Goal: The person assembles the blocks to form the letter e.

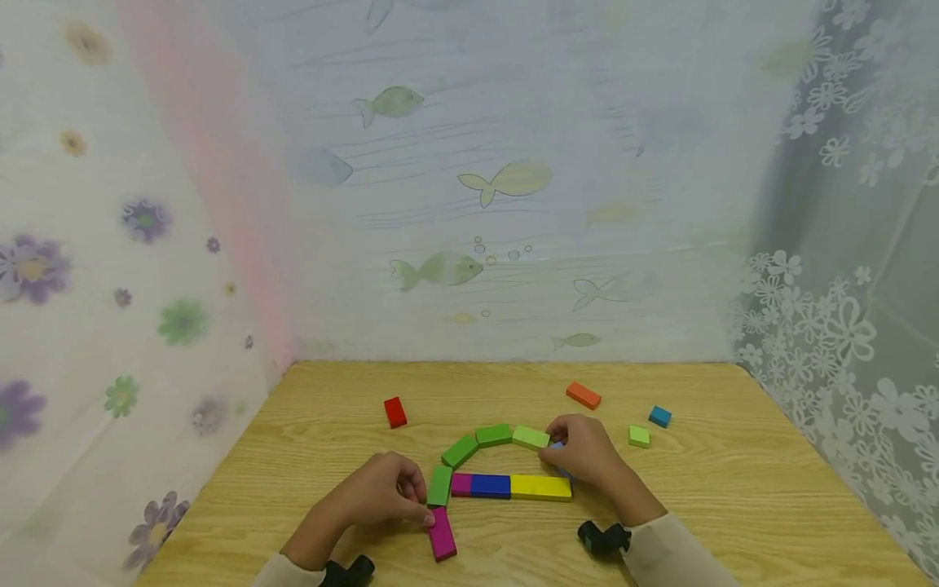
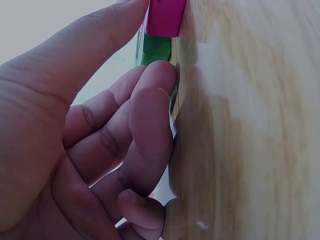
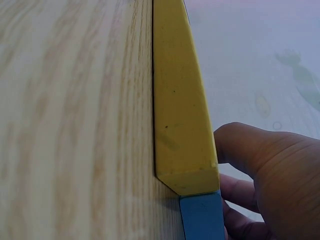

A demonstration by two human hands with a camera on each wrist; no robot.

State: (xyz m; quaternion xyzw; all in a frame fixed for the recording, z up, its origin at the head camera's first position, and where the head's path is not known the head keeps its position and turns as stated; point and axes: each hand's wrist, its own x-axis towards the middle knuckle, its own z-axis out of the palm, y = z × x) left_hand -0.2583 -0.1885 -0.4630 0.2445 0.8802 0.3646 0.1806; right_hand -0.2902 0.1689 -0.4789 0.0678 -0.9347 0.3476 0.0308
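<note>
On the wooden table (image 1: 734, 489) lies an arch of several green blocks (image 1: 494, 434) over a flat row of magenta, blue (image 1: 490, 486) and yellow (image 1: 540, 487) blocks. My left hand (image 1: 420, 505) has curled fingers at the lower left end of the arch, pinching the top end of a magenta block (image 1: 442, 534). In the left wrist view the thumb reaches that magenta block (image 2: 165, 17), next to a green block (image 2: 156, 49). My right hand (image 1: 561, 456) grips a pale blue block (image 1: 558, 446) at the arch's right end. The right wrist view shows this blue block (image 3: 202, 217) against the yellow block's (image 3: 180, 110) end.
Loose blocks lie behind the arch: a red one (image 1: 394, 412) at the left, an orange one (image 1: 583, 395), a small light green one (image 1: 639, 436) and a small blue one (image 1: 659, 417) at the right. Patterned curtains close in the table's far and side edges.
</note>
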